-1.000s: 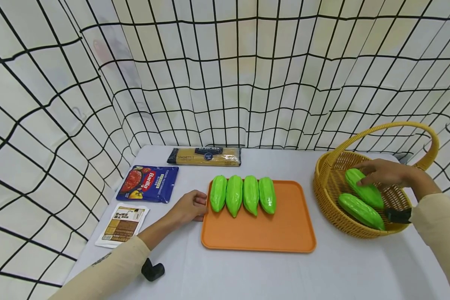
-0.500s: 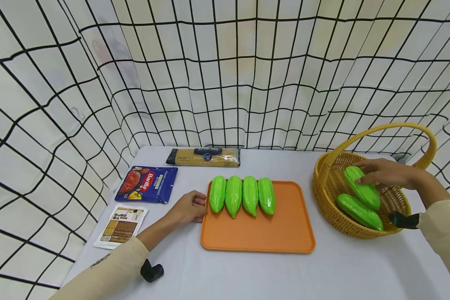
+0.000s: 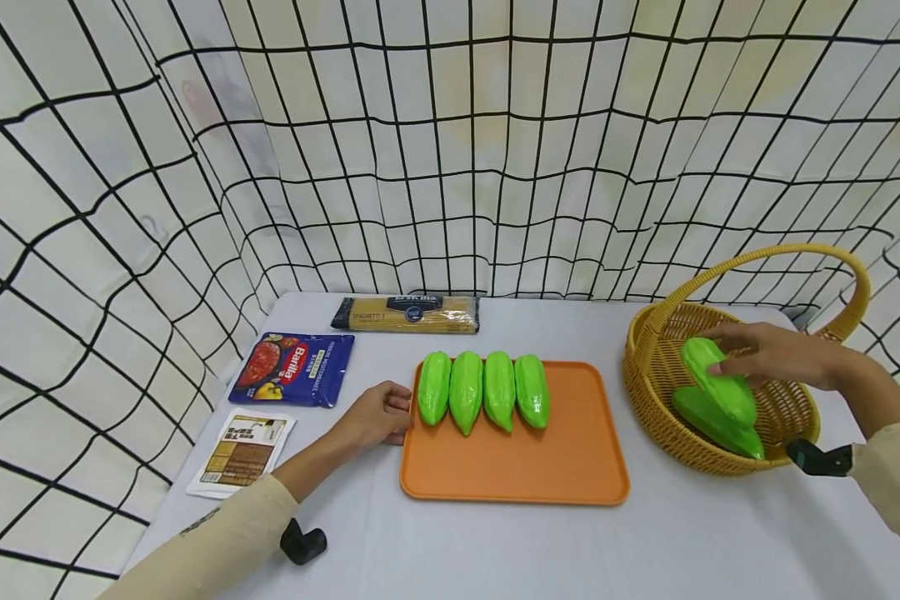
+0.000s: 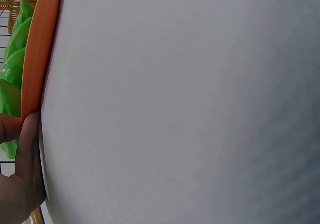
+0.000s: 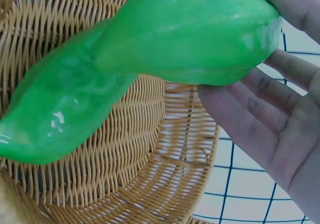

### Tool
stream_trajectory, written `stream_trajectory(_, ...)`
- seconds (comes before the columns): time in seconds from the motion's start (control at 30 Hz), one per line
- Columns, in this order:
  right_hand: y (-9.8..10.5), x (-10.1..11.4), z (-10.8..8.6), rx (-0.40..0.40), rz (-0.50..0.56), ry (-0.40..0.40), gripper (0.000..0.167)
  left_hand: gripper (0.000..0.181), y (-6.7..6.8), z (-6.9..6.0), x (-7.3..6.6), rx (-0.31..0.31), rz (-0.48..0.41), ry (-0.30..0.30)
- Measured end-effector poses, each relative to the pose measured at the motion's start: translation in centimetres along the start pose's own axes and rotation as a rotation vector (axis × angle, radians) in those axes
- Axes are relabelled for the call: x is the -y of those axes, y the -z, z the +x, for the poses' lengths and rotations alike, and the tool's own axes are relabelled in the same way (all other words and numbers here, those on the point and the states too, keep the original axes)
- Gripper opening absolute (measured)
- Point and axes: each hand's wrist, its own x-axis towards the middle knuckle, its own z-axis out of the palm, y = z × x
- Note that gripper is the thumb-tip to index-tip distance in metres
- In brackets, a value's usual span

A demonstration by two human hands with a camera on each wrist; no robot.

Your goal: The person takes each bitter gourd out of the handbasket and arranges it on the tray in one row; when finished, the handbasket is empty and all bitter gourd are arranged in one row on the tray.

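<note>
In the head view my left hand (image 3: 375, 417) pinches the left rim of an orange tray (image 3: 513, 475), and the left wrist view has its thumb and finger at the tray rim (image 4: 36, 69). Several glossy green cucumber-like vegetables (image 3: 466, 396) lie side by side along the tray's back half. At the right my right hand (image 3: 783, 354) holds one more green cucumber-like vegetable (image 3: 720, 383) by one end, inside a wicker basket (image 3: 663, 425). Thumb and fingers (image 5: 240, 101) grip its end in the right wrist view. Beneath it, partly covered, lies another green vegetable (image 5: 65, 104).
A spaghetti pack (image 3: 412, 315) lies at the table's back. On the left are a blue Barilla pouch (image 3: 292, 368) and a white-and-brown packet (image 3: 242, 452). The basket's tall handle (image 3: 765, 250) arches over the basket. A black-netted white curtain (image 3: 450, 150) stands behind.
My right hand has lifted the held vegetable slightly, so it now overlaps the one beside it in the basket. The left hand and tray have stayed put.
</note>
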Motion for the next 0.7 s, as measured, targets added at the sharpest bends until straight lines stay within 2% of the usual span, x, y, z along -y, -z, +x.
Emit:
stream_trajectory(0.3, -1.4, 1.2, -1.0, -0.009, -0.012, 0.043, 0.065, 0.047, 0.0, -0.2, -0.1, 0.007, -0.001, -0.012)
stream_trajectory(0.7, -3.3, 2.8, -0.9, 0.03, 0.087, 0.138, 0.059, 0.05, 0.0, -0.1, -0.1, 0.007, -0.012, -0.025)
